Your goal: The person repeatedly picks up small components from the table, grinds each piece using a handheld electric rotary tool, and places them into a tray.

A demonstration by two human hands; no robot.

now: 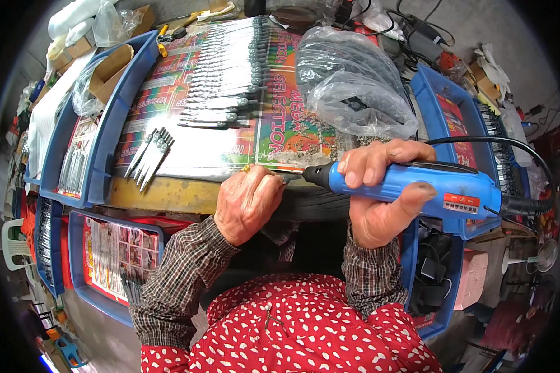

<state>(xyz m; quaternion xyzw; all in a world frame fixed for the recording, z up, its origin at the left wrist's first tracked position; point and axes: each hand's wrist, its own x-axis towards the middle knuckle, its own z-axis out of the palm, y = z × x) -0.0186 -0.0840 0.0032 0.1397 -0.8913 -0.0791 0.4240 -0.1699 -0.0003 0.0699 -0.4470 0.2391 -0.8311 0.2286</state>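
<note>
My right hand (382, 189) grips a blue corded rotary tool (442, 186) with a black nose, held level and pointing left. My left hand (249, 202) is closed on a small thin metal piece (284, 181) right at the tool's tip; most of the piece is hidden by my fingers. Both hands work at the near edge of the workbench (162, 194). A long row of slim metal blades (227, 74) lies on colourful printed paper (280, 133) beyond my hands, and a small bundle of the same blades (150, 155) lies to the left.
A clear plastic bag (348, 81) with dark parts sits behind the tool. Blue trays stand at the left (115, 112), right (438, 102) and below the bench (84, 264), several holding more blades. The tool's black cable (529, 155) loops on the right. Cardboard boxes (109, 71) sit at far left.
</note>
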